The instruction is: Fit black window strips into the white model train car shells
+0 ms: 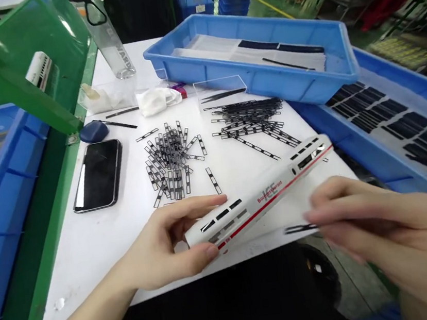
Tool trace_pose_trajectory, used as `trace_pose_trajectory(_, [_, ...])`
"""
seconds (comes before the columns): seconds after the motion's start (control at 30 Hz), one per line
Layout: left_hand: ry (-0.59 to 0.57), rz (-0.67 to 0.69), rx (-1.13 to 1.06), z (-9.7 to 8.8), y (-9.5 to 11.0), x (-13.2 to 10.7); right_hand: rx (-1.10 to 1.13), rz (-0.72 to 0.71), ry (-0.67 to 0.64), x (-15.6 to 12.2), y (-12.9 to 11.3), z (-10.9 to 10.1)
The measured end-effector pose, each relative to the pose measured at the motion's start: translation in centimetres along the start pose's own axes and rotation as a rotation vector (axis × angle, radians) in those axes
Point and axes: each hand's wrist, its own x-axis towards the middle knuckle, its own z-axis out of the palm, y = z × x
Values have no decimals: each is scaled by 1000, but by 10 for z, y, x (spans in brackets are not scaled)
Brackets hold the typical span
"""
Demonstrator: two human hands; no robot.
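The left hand [165, 246] grips the near end of a white train [264, 195], thumb on the closer side and fingers behind it. The train slants away to the right over the counter [105, 261], its side with the red stripe and the word "Bordrestaurant" facing the person; dark windows show toward both ends. Whether it touches the counter cannot be told. The right hand [393, 231] is blurred, apart from the train at its right, with fingers and thumb drawn close together. A narrow black piece [295, 229] shows just beside those fingertips, but the blur hides whether they pinch it. Beyond the train, two piles of thin black-framed strips lie on the counter: the left pile [171, 152] is loosely heaped, the right pile [248, 111] lies mostly lengthwise. A phone [98, 175] lies left of them, with a dark blue lump [94, 131] just behind it. A crumpled white cloth [155, 101] sits behind the left pile, and a clear bottle [109, 45] stands farther back. At the back right, a blue tray [226, 70] holds white sheets [211, 46] and black strips [281, 46]. A blue bin [401, 170] beside the counter carries more dark strips [403, 123].
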Motion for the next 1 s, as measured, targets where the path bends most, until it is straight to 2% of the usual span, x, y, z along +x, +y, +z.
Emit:
trace_pose_trajectory(0.1, [1, 27, 54, -1, -3, 5, 25, 29, -82, 22, -21, 26])
trace_pose_trajectory(0.23, [-7, 27, 102, -4, -2, 8, 2, 98, -89, 35, -22, 45])
trace_pose_trajectory(0.37, [-8, -49, 150, -6, 2, 8, -90, 24, -96, 38, -22, 49])
trace_pose_trajectory(0.53, [22, -81, 181, -9, 2, 5, -136, -47, -95, 44, -25, 55])
trace_pose_trajectory(0.67, [24, -83, 187, -8, 0, 5, -127, -33, -53, 47, -23, 59])
trace_pose_trajectory(1.0, [-11, -100, 187, -4, -1, 6, -101, 5, -167, 60, -18, 57])
